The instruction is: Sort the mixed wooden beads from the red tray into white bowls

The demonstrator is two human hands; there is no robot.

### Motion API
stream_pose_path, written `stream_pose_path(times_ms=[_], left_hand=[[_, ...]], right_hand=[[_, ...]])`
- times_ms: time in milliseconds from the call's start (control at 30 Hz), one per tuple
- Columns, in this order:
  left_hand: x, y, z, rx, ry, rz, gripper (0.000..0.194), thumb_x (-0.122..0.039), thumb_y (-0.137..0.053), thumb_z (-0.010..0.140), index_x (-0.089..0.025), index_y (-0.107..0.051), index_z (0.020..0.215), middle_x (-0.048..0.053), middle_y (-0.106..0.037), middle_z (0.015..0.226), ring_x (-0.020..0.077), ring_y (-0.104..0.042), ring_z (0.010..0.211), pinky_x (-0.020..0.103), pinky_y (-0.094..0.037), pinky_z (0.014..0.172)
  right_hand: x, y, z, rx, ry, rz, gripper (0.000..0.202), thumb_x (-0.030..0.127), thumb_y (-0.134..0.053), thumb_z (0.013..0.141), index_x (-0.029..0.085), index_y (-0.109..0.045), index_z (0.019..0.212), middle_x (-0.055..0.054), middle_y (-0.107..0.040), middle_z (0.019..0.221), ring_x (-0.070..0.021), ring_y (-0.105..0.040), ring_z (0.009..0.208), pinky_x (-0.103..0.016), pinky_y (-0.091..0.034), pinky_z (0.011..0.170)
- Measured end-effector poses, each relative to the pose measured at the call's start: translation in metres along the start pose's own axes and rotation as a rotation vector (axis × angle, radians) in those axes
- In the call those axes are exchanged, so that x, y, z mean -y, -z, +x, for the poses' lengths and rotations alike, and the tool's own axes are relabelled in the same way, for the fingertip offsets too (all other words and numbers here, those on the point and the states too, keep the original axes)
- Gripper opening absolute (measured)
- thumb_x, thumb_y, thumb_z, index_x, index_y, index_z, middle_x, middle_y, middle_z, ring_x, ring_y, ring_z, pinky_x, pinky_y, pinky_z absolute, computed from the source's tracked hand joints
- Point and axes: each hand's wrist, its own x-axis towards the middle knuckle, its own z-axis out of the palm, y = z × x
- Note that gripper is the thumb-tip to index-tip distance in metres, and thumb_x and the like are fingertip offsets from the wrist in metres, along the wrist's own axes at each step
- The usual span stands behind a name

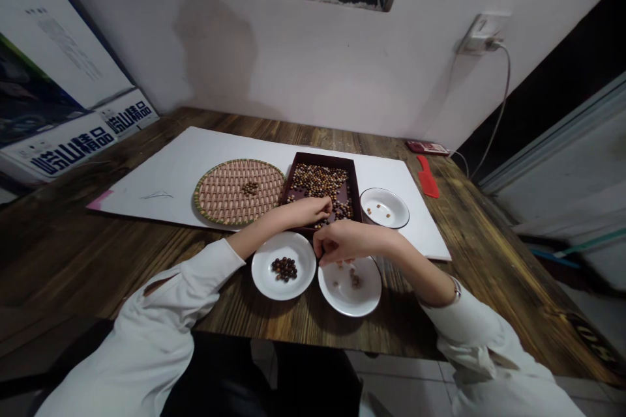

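Beads point(317, 179) lie in the dark tray point(323, 158), ahead of both hands; the left hand point(315, 209), its fingers curled over the tray's near part, is the closer. The right hand point(348, 239), fingers bent, is above the adjoining rims of two white bowls point(261, 268). I cannot tell whether either grips anything.

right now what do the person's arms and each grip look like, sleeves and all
Loose white sleeves end partway down the forearms. The left sleeve shows a gaping slit; the right sleeve is bunched in folds. What looks like a thin band sits beside the right cuff. The left grip and right grip are ungloved.
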Motion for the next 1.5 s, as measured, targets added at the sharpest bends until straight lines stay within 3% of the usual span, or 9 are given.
stream_pose_path(times_ms=[967,1133,1333,1500], left_hand=[[0.0018,-0.0010,0.0037,-0.010,0.046,0.048,0.016,-0.014,-0.041,0.087,-0.016,-0.052,0.098,0.006,-0.065,0.094,0.0150,-0.058,0.079,0.024,-0.044,0.072],[-0.0003,0.0006,0.0024,-0.009,0.061,0.035,0.016,-0.018,-0.038,0.091,-0.016,-0.052,0.098,0.006,-0.065,0.095,0.0157,-0.058,0.080,0.025,-0.043,0.073],[-0.0045,0.0024,0.0004,0.010,0.057,-0.001,0.019,-0.027,-0.034,0.096,-0.019,-0.048,0.086,0.003,-0.062,0.080,0.0145,-0.054,0.067,0.025,-0.038,0.065],[-0.0022,0.0013,0.0010,-0.006,0.029,0.016,0.015,-0.027,-0.037,0.095,-0.018,-0.047,0.087,0.003,-0.062,0.084,0.0146,-0.054,0.071,0.024,-0.038,0.066]], right_hand=[[0.0018,0.0007,-0.0005,0.000,0.009,0.005,0.013,0.026,-0.065,0.081,0.017,-0.061,0.089,0.005,-0.059,0.064,-0.0073,-0.055,0.051,-0.018,-0.039,0.048],[0.0003,-0.0002,-0.0003,-0.001,0.008,0.019,0.013,0.027,-0.065,0.081,0.017,-0.060,0.089,0.005,-0.059,0.064,-0.0073,-0.055,0.051,-0.018,-0.039,0.048],[0.0002,0.0000,-0.0002,-0.003,0.025,0.017,0.013,0.026,-0.065,0.081,0.017,-0.061,0.089,0.005,-0.059,0.064,-0.0070,-0.056,0.050,-0.017,-0.039,0.047],[-0.0002,-0.0001,0.0003,-0.006,0.024,0.001,0.013,0.026,-0.066,0.081,0.017,-0.061,0.089,0.005,-0.058,0.063,-0.0070,-0.055,0.051,-0.017,-0.038,0.047]])
